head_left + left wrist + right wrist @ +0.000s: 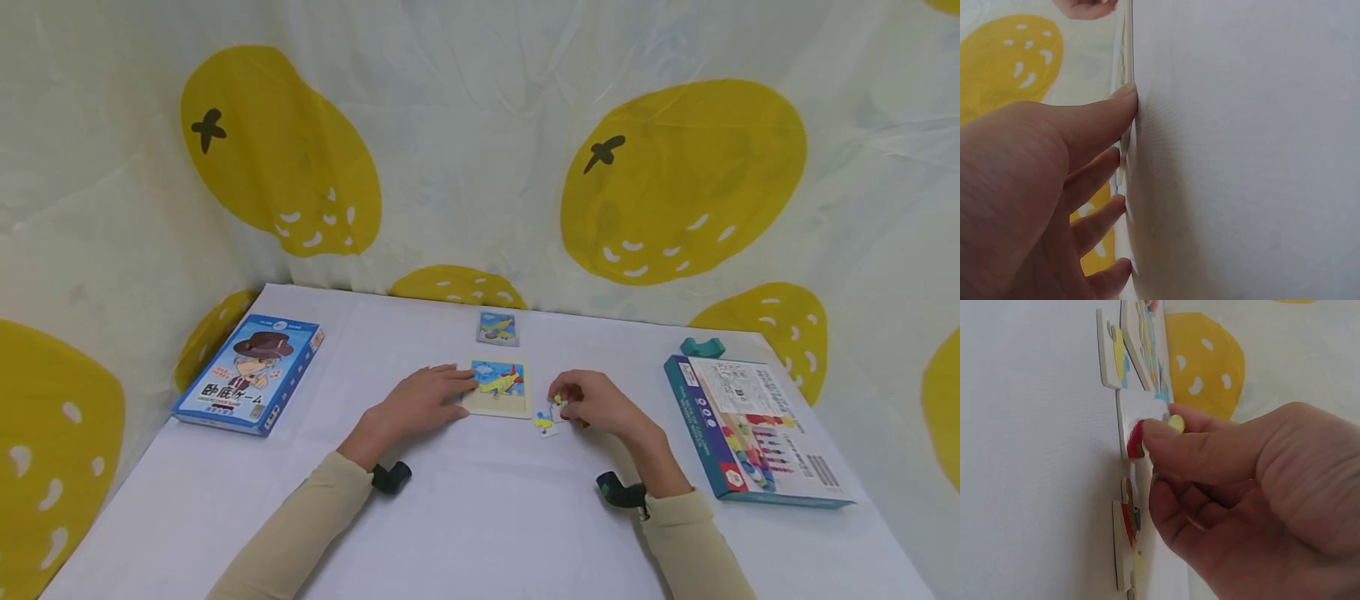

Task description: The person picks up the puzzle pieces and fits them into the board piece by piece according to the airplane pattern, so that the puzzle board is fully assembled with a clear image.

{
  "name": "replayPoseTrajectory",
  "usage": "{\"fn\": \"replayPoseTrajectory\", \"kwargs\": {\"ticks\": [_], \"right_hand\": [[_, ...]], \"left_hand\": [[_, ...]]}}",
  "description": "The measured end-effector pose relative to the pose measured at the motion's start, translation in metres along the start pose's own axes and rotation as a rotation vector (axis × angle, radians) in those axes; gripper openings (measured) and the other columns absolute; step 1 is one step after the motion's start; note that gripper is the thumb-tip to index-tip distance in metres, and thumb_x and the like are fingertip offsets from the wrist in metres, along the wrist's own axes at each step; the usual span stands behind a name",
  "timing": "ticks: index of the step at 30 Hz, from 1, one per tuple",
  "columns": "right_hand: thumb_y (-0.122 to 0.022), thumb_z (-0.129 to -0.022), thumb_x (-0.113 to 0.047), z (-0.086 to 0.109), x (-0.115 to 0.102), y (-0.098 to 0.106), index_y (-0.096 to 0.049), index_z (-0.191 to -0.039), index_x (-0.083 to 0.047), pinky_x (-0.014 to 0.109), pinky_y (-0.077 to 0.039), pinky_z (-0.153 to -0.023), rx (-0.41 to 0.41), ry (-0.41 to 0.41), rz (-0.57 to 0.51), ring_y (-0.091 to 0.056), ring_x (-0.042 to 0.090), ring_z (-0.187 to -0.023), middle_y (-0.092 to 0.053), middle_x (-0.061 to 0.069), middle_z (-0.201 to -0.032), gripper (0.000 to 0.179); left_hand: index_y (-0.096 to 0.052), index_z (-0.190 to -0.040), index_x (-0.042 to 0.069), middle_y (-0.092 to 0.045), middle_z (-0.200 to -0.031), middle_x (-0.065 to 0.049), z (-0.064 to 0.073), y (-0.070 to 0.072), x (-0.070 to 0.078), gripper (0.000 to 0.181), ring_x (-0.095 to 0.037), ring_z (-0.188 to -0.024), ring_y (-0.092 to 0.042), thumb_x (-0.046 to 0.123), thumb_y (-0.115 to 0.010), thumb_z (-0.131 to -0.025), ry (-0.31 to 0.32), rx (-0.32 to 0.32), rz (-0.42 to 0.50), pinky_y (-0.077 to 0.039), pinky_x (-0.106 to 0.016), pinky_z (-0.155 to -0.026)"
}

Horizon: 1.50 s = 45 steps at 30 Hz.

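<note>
In the head view a square puzzle tray (510,407) lies mid-table, its upper part filled with a picture of a yellow and red airplane (501,382). My left hand (427,402) rests at the tray's left edge. The left wrist view shows its thumb (1100,122) touching the tray's edge, fingers extended. To the tray's right, my right hand (600,403) pinches a white puzzle piece (1132,440) with red on it. Beside that lies a loose puzzle piece (545,425) with yellow and blue. In the right wrist view another piece (1122,544) lies below the fingers.
Behind the tray lies a small airplane picture card (498,328). A blue game box (251,375) stands at the left, and a flat coloring box (757,429) lies at the right with a teal object (702,347) behind it. A fruit-patterned curtain (480,167) borders the table.
</note>
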State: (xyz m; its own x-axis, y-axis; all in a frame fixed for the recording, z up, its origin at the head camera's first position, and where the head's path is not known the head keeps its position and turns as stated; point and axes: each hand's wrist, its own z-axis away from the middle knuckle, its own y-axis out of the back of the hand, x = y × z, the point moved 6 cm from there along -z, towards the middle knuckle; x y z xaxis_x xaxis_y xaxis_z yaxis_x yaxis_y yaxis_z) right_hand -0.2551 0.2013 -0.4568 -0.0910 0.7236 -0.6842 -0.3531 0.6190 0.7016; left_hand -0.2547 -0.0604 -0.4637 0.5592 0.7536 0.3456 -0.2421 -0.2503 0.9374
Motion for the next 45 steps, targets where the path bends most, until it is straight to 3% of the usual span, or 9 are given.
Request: {"fn": "replayPoseTrajectory", "kwargs": {"ticks": [4,11,19,26,38,45], "right_hand": [[-0.065,-0.089,0.002,-0.001,-0.002,0.002,-0.070,-0.099,-0.010,0.028,-0.049,-0.051,0.047,0.022,-0.012,-0.054,0.020,-0.074,-0.057,0.008,-0.085,0.016],[-0.071,-0.090,-0.006,-0.005,-0.008,0.002,-0.070,-0.094,-0.013,0.027,-0.049,-0.063,0.141,0.015,-0.034,-0.056,0.021,-0.085,-0.064,0.006,-0.089,0.007],[-0.070,-0.088,-0.006,-0.013,-0.025,-0.011,-0.069,-0.099,-0.010,0.030,-0.046,-0.074,0.156,0.025,-0.072,-0.054,0.020,-0.084,-0.061,0.005,-0.086,0.012],[-0.076,-0.084,-0.006,-0.020,-0.038,-0.026,-0.065,-0.093,-0.009,0.030,-0.048,-0.069,0.172,0.050,-0.132,-0.056,0.019,-0.076,-0.061,0.005,-0.080,0.014],[-0.075,-0.085,-0.005,-0.027,-0.059,-0.041,-0.065,-0.087,-0.008,0.027,-0.049,-0.067,0.178,0.091,-0.104,-0.057,0.016,-0.074,-0.064,0.004,-0.079,0.011],[-0.075,-0.086,-0.005,-0.033,-0.066,-0.049,-0.068,-0.086,-0.008,0.027,-0.050,-0.069,0.223,0.097,-0.075,-0.058,0.016,-0.075,-0.066,0.003,-0.080,0.007]], "left_hand": [[-0.052,-0.146,0.023,-0.047,-0.155,0.006,0.000,-0.001,0.000,0.054,-0.023,-0.149,-0.035,0.039,-0.065,-0.096,-0.003,0.003,0.002,-0.031,-0.054,-0.119],[-0.053,-0.145,0.023,-0.047,-0.154,0.005,-0.001,-0.001,0.000,0.054,-0.023,-0.149,-0.035,0.038,-0.065,-0.096,-0.014,0.003,0.004,-0.031,-0.053,-0.119],[-0.053,-0.145,0.022,-0.047,-0.154,0.004,0.000,-0.001,0.000,0.054,-0.023,-0.149,-0.035,0.038,-0.065,-0.096,-0.009,0.006,0.000,-0.031,-0.050,-0.119],[-0.053,-0.145,0.021,-0.047,-0.154,0.004,-0.001,0.000,-0.001,0.054,-0.024,-0.149,-0.036,0.038,-0.065,-0.095,-0.013,0.007,0.012,-0.032,-0.050,-0.119],[-0.052,-0.146,0.023,-0.047,-0.154,0.006,0.000,0.000,0.000,0.054,-0.023,-0.149,-0.035,0.038,-0.065,-0.096,-0.013,0.007,0.018,-0.031,-0.049,-0.120],[-0.052,-0.146,0.021,-0.048,-0.153,0.005,-0.001,0.000,-0.002,0.055,-0.023,-0.148,-0.037,0.038,-0.065,-0.096,-0.010,0.021,0.019,-0.032,-0.051,-0.119]]}}
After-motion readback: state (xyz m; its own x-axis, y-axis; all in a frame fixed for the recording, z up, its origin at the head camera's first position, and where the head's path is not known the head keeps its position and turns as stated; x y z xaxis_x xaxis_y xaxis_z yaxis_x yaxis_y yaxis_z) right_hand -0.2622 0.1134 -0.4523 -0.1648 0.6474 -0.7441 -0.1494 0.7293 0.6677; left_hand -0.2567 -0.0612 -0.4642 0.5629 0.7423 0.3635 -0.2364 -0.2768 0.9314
